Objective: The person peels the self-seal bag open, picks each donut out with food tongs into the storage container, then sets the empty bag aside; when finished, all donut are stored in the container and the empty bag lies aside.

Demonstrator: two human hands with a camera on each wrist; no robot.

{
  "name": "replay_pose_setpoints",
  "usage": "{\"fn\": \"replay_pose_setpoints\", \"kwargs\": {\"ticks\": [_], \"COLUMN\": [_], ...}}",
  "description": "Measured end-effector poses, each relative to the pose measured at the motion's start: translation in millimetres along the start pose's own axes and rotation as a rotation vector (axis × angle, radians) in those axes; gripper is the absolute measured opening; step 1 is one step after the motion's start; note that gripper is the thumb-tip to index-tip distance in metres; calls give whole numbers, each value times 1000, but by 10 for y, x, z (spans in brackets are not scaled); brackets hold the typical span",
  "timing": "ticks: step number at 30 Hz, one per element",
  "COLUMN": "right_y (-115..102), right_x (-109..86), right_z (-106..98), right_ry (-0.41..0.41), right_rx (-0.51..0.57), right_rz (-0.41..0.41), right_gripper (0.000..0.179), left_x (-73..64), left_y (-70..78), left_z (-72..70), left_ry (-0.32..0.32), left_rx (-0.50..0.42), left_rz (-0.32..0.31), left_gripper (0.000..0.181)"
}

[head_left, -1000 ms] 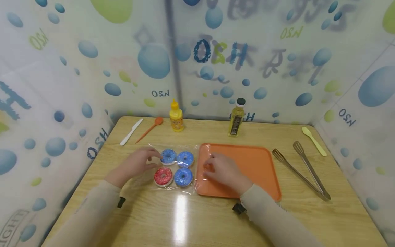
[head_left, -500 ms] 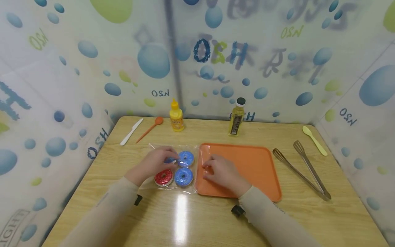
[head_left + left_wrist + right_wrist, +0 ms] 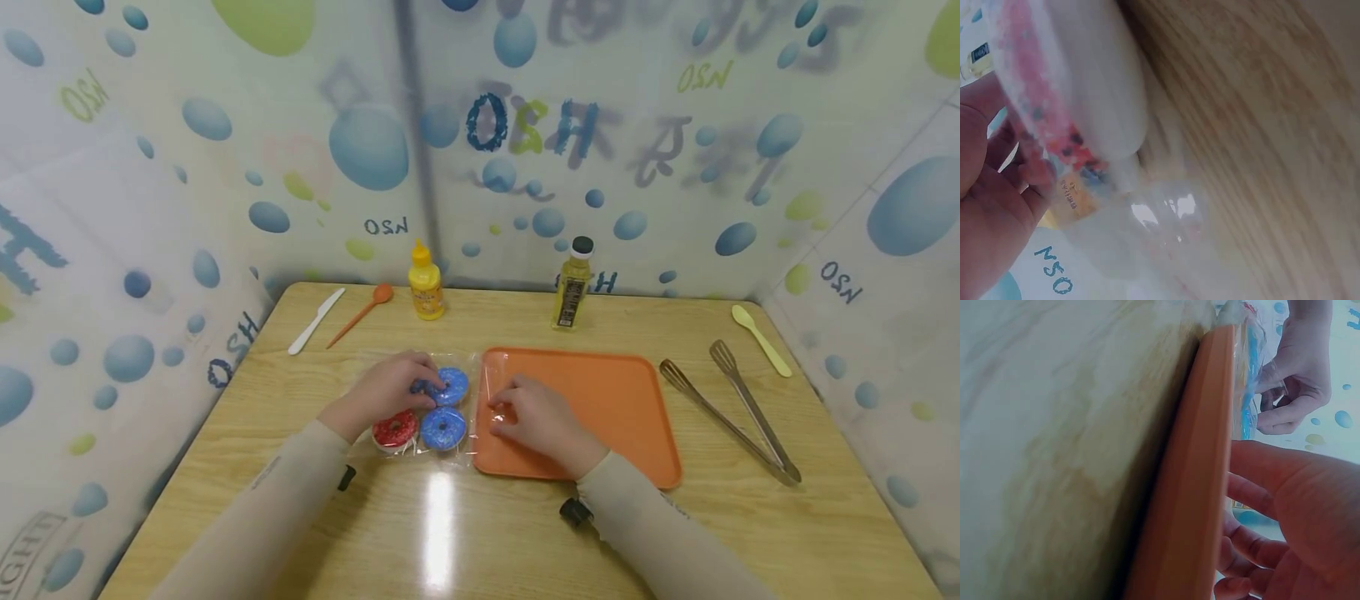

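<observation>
Two blue ring donuts (image 3: 443,428) and a red one (image 3: 394,431) show through a clear plastic bag (image 3: 427,456). Part of another blue donut (image 3: 420,386) peeks out under my left hand (image 3: 386,387). Bent left fingers and thumb reach over the upper donuts; whether they grip one is hidden. In the right wrist view that left hand (image 3: 1300,375) touches the bag from above. My right hand (image 3: 543,417) is over the left side of the orange tray (image 3: 600,417), fingers curved at the bag's edge. Whether they pinch the plastic cannot be made out.
Along the back stand a yellow squeeze bottle (image 3: 427,287) and an oil-like bottle (image 3: 572,287). A white knife (image 3: 315,323) and orange spoon (image 3: 360,318) lie at the left. Metal tongs (image 3: 738,417) and a yellow spoon (image 3: 761,342) lie at the right.
My left hand has moved right, from the bag's left side to over the upper blue donuts. The right hand stays in nearly the same place.
</observation>
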State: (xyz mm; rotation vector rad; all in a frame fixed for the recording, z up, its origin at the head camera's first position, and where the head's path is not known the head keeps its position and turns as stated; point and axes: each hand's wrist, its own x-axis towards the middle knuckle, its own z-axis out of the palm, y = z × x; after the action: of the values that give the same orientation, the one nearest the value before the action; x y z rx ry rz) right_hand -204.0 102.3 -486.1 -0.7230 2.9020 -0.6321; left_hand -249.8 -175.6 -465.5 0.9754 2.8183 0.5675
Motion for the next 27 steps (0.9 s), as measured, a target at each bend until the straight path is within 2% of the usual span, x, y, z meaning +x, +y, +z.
{"fn": "replay_pose_setpoints", "kwargs": {"ticks": [6,16,20,27], "right_y": [-8,-3,13,39], "right_x": [-4,-5,-6,-2], "right_z": [3,12,13,22], "right_ry": [4,-2,-3,-8], "right_rx": [3,12,4,-2], "right_rz": [-4,-1,4,7], "right_gripper": [33,35,41,45], "left_x": [7,-21,-60,-120], "left_y": [6,-2,8,73], "left_z": [23,44,14,-90], "left_ry": [44,117,150,208], "left_rx": [42,71,68,92], "left_rz": [-6,24,19,48], "left_gripper": [20,7,7,6]}}
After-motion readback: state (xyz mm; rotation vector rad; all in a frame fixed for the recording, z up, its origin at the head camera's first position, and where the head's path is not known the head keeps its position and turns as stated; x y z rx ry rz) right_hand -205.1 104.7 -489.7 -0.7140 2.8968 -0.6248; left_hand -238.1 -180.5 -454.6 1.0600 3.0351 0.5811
